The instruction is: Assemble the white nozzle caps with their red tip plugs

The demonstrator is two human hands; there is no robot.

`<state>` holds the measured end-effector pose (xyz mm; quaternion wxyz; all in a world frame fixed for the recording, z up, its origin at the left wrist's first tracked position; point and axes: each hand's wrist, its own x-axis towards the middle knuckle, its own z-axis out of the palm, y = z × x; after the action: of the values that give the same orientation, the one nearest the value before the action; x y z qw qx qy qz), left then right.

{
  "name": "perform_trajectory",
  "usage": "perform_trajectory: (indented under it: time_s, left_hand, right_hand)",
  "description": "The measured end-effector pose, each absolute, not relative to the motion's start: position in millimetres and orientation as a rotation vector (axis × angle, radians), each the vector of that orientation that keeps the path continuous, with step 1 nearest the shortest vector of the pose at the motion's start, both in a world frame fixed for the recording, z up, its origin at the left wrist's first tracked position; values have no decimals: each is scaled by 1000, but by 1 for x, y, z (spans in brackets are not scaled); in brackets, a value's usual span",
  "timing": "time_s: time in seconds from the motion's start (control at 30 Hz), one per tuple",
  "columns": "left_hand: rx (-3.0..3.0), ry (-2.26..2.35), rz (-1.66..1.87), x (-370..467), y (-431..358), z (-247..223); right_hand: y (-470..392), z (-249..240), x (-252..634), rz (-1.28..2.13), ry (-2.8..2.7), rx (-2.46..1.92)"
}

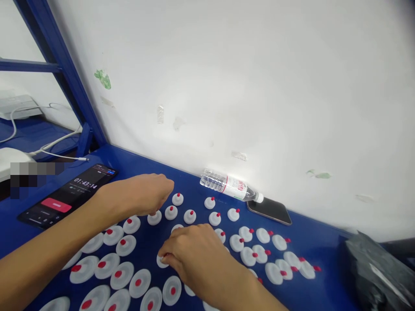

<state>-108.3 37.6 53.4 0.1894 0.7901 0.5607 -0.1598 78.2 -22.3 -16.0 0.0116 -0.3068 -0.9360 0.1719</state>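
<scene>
Many small white round caps (173, 290), most with a red tip in the middle, are spread over the blue table (139, 162). My left hand (147, 193) is closed, its fingers curled down just above a white cap (154, 219) whose tip is not visible. What those fingers hold, if anything, is hidden. Nearer to me and to the right, my right hand (197, 250) is closed, thumb and forefinger pinching another white cap (161, 262) by its upper part. The right hand and forearm hide some of the caps beneath them.
On the left lies a phone (69, 192) showing a timer. A clear water bottle (227, 185) rests on its side by the white wall, next to a second phone (270, 210). At right is a dark plastic bag (379, 272). A blue frame post (69, 65) stands at left.
</scene>
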Motion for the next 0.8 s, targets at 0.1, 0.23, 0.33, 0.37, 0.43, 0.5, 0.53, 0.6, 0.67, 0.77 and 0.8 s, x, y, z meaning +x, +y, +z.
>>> perform_trajectory:
  time_s: [0.1, 0.23, 0.33, 0.37, 0.43, 0.5, 0.53, 0.6, 0.67, 0.77, 0.8]
  left_hand:
    - [2209, 1590, -499, -108, 36, 53]
    - [2226, 1606, -517, -106, 35, 53]
    - [2239, 1622, -529, -104, 33, 55]
    - [2239, 1623, -533, -103, 32, 56]
    - [2230, 1619, -539, -102, 31, 57]
    - [2216, 1617, -539, -103, 31, 56]
    - [2217, 1618, -529, -106, 32, 54]
    - [2239, 1625, -499, -114, 34, 49]
    - [2306, 1630, -391, -123, 35, 45]
    - [2299, 1558, -216, -132, 33, 51]
    - [2260, 1517, -187, -132, 32, 56]
  right_hand:
    - [-22, -17, 78, 569, -2893, -968]
    - [-23, -20, 75, 534, -2893, -1010]
    - [-26, -25, 75, 446, -2918, -959]
    - [-26, -26, 76, 404, -2933, -922]
    - [-27, -26, 77, 337, -2944, -864]
    - [-25, -22, 80, 334, -2895, -872]
    - [-23, -19, 81, 365, -2838, -905]
    - [-18, -11, 85, 487, -2670, -971]
    - [-11, -3, 89, 620, -2443, -1023]
    - [-3, 6, 95, 728, -2092, -1038]
    - [-1, 9, 97, 743, -2000, -1044]
